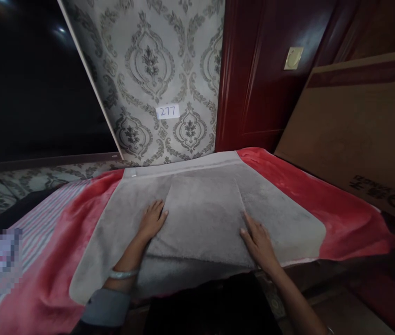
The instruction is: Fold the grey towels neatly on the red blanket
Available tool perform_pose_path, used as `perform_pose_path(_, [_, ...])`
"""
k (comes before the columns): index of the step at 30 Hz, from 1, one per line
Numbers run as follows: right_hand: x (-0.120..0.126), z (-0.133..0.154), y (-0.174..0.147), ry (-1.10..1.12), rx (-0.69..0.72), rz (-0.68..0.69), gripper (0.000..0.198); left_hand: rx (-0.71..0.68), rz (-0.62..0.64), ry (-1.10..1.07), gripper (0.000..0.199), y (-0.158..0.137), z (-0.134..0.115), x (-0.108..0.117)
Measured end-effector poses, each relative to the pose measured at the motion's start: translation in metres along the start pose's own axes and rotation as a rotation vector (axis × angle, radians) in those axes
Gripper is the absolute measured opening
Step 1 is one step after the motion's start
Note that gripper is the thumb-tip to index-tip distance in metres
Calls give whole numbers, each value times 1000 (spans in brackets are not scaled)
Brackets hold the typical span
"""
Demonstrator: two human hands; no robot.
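A smooth rectangle of light grey plush fabric [202,218] lies flat in the middle, its sides and front edge showing as straight lines. Under or around it spreads a wider grey plush cloth [113,228] with rounded corners; whether the two are one folded piece I cannot tell. My left hand [153,219] rests on the grey fabric by the rectangle's left edge, fingers stretched out. At the right edge, my right hand [258,239] lies with fingers extended and thumb apart, touching the fabric. Neither hand grips anything.
Red plush blanket [288,186] shows on both sides beneath the grey, with striped cloth [49,209] at left. Behind stand a dark screen [37,83], a patterned wall with a paper label "277" [168,111], and a dark red door panel [253,70]. A large cardboard box [358,125] leans at right.
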State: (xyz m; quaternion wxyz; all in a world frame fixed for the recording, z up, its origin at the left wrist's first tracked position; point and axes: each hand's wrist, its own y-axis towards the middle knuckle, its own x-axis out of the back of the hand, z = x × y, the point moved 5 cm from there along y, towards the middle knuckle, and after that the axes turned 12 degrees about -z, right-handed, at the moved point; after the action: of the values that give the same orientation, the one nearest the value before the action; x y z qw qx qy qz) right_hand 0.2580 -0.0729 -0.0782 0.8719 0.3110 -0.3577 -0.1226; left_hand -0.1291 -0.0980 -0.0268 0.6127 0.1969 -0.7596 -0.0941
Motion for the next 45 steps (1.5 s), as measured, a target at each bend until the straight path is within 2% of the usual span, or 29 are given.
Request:
perform_pose_path(5, [-3,-6,17,187,-104,-37,66,-2,-36,-24,50,1,6,-4])
perform_pose_path(11, [-8,-15,39,325,-280,16,74,16,-93,-110,48,0,12,-6])
perform_pose_path(17, [-23,-21,56,300,-292,35,70,59,-182,-284,34,4,22,-6])
perform_pose_path(23, [-31,-23,69,331,-303,11,63,70,-209,-269,31,6,18,-4])
perform_pose_path(29, [-23,-20,77,387,-378,-10,56,62,-184,-320,37,4,11,4])
perform_pose_path(36, [-16,-18,72,316,-295,42,59,66,-168,-291,37,7,6,-1])
perform_pose_path(40, [-16,-17,73,334,-289,86,65,52,-170,-255,37,7,4,-2])
perform_pose_path(45, [-11,-13,86,399,-349,112,57,57,-142,-261,34,4,2,1])
